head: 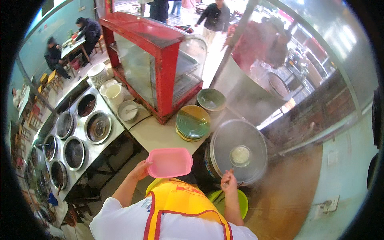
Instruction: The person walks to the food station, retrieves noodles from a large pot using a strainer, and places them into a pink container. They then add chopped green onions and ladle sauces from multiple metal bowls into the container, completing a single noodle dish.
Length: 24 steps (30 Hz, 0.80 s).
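My left hand [140,169] grips the left rim of a pink plastic tub [169,163], held level in front of my yellow apron [180,195]. Nothing distinct shows inside the tub. My right hand [229,181] is closed around the handle of a round strainer [240,163] over a large steaming pot [217,141]. Pale food, apparently noodles, [240,154] lies in the strainer. Dark thin sticks, possibly chopsticks, [220,195] jut out by the right hand. Steam blurs the pot's contents.
Stacked green and yellow plates [192,123] and a green bowl [211,99] stand beside a red glass-sided cabinet [168,81]. Several metal pots sit in a steel counter [112,127] at left. A lime-green basin [243,204] is below my right arm. People sit at tables beyond.
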Motion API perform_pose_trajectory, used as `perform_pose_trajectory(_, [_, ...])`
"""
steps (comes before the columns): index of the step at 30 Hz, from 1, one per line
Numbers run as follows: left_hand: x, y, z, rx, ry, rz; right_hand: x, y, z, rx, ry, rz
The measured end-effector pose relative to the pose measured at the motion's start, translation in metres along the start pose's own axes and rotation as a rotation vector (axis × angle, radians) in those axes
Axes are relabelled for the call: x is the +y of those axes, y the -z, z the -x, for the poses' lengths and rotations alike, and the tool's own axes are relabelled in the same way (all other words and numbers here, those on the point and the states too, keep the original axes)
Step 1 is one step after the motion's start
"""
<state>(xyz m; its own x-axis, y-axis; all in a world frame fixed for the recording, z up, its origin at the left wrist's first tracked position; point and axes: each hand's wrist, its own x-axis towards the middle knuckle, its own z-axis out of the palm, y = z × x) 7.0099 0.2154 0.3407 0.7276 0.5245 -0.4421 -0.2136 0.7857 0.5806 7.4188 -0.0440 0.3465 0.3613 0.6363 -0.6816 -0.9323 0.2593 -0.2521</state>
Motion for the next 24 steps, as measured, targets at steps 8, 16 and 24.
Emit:
perform_pose_trajectory(8, [-0.013, -0.042, -0.002, -0.06, -0.051, -0.037, -0.009, 0.02, 0.016, -0.134, -0.089, -0.108])
perform_pose_trajectory(16, [-0.017, -0.064, -0.019, -0.068, 0.028, -0.122, -0.017, 0.019, 0.002, -0.046, -0.226, -0.286])
perform_pose_trajectory(24, [-0.011, -0.082, -0.027, -0.069, 0.02, -0.127, -0.01, 0.035, 0.007, -0.125, -0.206, -0.309])
